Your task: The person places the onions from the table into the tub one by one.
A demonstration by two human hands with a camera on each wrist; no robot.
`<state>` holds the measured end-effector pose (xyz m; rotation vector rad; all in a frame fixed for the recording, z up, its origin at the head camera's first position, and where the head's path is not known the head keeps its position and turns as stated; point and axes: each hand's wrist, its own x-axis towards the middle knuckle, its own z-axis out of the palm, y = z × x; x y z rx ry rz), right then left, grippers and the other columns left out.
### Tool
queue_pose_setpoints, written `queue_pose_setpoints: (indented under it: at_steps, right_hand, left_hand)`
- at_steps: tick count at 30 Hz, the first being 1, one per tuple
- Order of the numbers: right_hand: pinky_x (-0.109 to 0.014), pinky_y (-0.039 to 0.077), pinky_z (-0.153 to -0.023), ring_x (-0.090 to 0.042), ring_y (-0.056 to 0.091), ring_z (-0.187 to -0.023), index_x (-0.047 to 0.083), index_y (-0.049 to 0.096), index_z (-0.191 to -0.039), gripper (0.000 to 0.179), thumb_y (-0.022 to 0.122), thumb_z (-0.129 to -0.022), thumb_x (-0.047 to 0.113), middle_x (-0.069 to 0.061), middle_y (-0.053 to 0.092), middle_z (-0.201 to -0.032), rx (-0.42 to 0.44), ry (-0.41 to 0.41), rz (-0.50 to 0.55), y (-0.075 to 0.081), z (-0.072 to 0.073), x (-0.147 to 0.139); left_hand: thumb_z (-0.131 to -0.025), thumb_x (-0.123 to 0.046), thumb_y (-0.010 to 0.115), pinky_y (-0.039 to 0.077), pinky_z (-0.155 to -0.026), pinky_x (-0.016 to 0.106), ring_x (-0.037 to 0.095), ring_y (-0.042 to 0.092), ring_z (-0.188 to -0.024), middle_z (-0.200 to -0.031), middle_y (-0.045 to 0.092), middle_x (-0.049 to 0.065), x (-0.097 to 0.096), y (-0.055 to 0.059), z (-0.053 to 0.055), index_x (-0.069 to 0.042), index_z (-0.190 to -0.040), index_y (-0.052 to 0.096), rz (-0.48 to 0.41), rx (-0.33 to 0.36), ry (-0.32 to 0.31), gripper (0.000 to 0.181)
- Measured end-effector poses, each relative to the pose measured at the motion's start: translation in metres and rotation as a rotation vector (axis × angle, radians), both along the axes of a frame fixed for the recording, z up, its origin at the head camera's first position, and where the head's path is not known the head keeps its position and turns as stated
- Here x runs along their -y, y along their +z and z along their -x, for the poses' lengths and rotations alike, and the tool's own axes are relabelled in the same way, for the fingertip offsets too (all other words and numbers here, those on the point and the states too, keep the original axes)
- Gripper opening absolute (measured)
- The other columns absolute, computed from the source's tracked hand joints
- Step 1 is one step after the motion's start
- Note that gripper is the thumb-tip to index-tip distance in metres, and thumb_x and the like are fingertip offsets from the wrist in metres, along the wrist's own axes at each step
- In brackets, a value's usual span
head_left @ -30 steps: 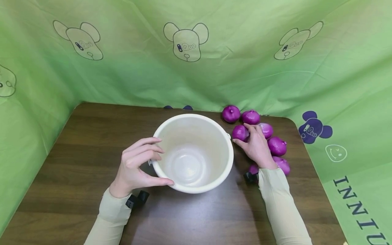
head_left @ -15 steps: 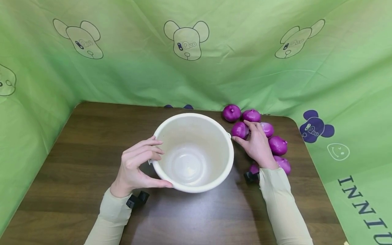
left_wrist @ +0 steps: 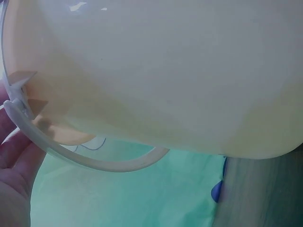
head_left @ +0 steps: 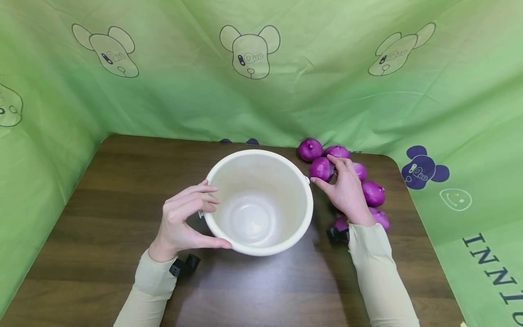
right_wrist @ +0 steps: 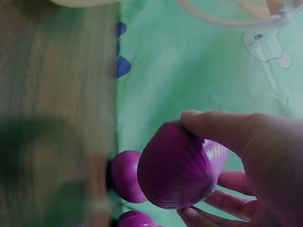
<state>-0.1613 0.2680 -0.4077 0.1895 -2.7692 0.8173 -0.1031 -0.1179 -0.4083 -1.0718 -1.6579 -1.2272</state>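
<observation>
A: Who is at work at left?

B: A person's left hand (head_left: 180, 220) grips a white bucket (head_left: 261, 251), fingers bent over the left of the rim, thumb on its near side.

A: And the bucket?

B: It stands mid-table on brown wood, its handle (left_wrist: 109, 164) curving round outside, as the left wrist view shows. A green curtain (head_left: 163, 100) printed with cartoon heads hangs behind the table (head_left: 114, 204).

A: What is just right of the bucket?

B: A purple onion (head_left: 320, 169), pinched between the thumb and fingertips of the right hand (head_left: 347, 190).

A: The rest?

B: Other onions (head_left: 373, 194): two at the table's far edge, more along the right toward the near side, some partly hidden by hand and sleeve (head_left: 376, 263).
</observation>
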Motion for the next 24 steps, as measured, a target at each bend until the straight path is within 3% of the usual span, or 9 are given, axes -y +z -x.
queue_pose_setpoints:
  at_steps: [6, 15, 20, 22, 24]
  right_hand:
    - [-0.049, 0.045, -0.085, -0.037, 0.050, -0.099, -0.002, 0.049, -0.147, 0.077, 0.085, -0.086, 0.028, -0.023, 0.050, -0.133, -0.036, -0.001, 0.036, 0.008, -0.002, 0.004]
    - [-0.045, 0.051, -0.088, -0.035, 0.061, -0.103, 0.001, 0.050, -0.147, 0.078, 0.088, -0.083, 0.027, -0.020, 0.049, -0.138, -0.091, 0.002, 0.097, 0.025, -0.007, 0.011]
    - [-0.023, 0.051, -0.084, -0.033, 0.064, -0.108, 0.003, 0.052, -0.146, 0.077, 0.089, -0.082, 0.023, -0.017, 0.051, -0.135, -0.124, -0.006, 0.126, 0.035, -0.009, 0.013]
    - [-0.025, 0.053, -0.087, -0.033, 0.063, -0.109, 0.004, 0.052, -0.147, 0.077, 0.089, -0.082, 0.023, -0.017, 0.051, -0.135, -0.131, -0.008, 0.139, 0.039, -0.011, 0.015]
    - [-0.038, 0.055, -0.092, -0.035, 0.062, -0.112, 0.005, 0.052, -0.148, 0.077, 0.088, -0.083, 0.024, -0.017, 0.051, -0.136, -0.136, -0.009, 0.144, 0.045, -0.014, 0.017]
  left_hand:
    - [-0.059, -0.053, 0.096, 0.055, -0.096, 0.056, 0.036, 0.072, -0.089, -0.081, 0.072, 0.010, -0.003, -0.004, 0.002, -0.001, -0.079, 0.071, -0.019, 0.016, -0.007, 0.061]
    - [-0.057, -0.053, 0.097, 0.052, -0.098, 0.059, 0.038, 0.071, -0.095, -0.083, 0.073, 0.016, -0.005, -0.010, 0.008, 0.000, -0.077, 0.070, -0.055, 0.054, -0.021, 0.063]
    - [-0.057, -0.051, 0.097, 0.052, -0.099, 0.060, 0.043, 0.071, -0.093, -0.085, 0.074, 0.016, -0.005, -0.010, 0.009, 0.000, -0.078, 0.070, -0.058, 0.068, -0.031, 0.062]
    - [-0.057, -0.051, 0.097, 0.052, -0.099, 0.060, 0.043, 0.070, -0.093, -0.086, 0.074, 0.016, -0.005, -0.010, 0.009, 0.000, -0.078, 0.070, -0.059, 0.072, -0.033, 0.062]
    - [-0.057, -0.051, 0.097, 0.052, -0.099, 0.060, 0.043, 0.070, -0.094, -0.086, 0.074, 0.016, -0.005, -0.010, 0.009, 0.000, -0.078, 0.070, -0.059, 0.076, -0.034, 0.062]
